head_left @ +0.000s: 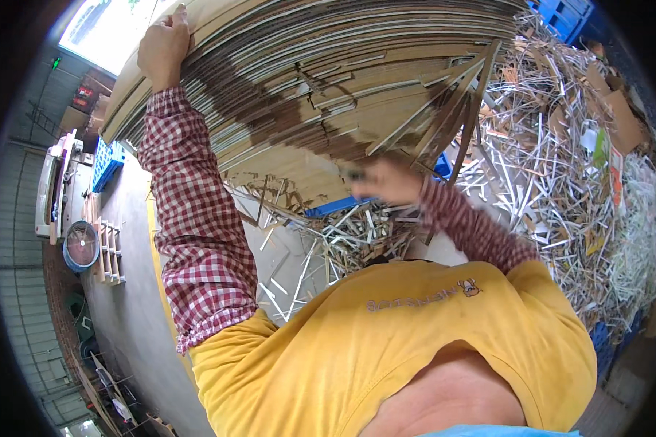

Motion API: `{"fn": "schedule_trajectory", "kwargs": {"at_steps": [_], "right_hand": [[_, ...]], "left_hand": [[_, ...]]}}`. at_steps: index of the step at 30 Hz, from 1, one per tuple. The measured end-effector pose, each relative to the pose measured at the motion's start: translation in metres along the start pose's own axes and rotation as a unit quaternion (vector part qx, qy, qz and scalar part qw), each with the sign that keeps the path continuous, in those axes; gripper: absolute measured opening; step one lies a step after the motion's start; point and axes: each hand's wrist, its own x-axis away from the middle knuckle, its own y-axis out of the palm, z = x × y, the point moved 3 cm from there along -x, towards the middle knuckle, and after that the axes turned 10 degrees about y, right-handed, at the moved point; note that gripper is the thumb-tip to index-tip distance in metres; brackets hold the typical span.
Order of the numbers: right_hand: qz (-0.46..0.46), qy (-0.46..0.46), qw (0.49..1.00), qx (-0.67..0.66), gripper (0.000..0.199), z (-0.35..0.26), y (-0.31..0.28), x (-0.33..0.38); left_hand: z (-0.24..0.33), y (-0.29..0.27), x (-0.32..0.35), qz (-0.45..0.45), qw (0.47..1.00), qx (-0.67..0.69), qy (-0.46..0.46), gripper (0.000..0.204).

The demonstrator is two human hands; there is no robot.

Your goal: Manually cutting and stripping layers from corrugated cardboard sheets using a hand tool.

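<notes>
A tall stack of cardboard sheets (284,65) fills the upper middle, its cut edges facing me in layered lines. At its upper left corner my left hand (164,47) is closed on the edge of the top cardboard. Near the lower face of the stack is my right hand (390,182), smeared by motion. Something small and dark shows at its fingers, too blurred to name. Thin cardboard strips (466,109) hang loose from the right side of the stack, close above that hand.
A large heap of paper and cardboard scrap strips (547,175) lies to the right, with more strips (364,233) on the floor below the stack. A blue plastic pallet (335,206) shows beneath the stack. At left are a fan (81,244), a blue crate (108,164) and a yellow floor line (158,255).
</notes>
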Motion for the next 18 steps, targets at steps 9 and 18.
{"fn": "schedule_trajectory", "kwargs": {"at_steps": [9,18], "right_hand": [[0.059,0.132,0.979,-0.146,0.044,-0.017,-0.041,-0.085],[0.039,0.149,0.950,-0.272,0.053,-0.044,-0.048,-0.077]], "left_hand": [[-0.001,0.003,-0.002,0.001,1.000,0.012,-0.008,0.045],[0.000,0.001,0.000,0.002,1.000,0.022,-0.014,0.044]]}}
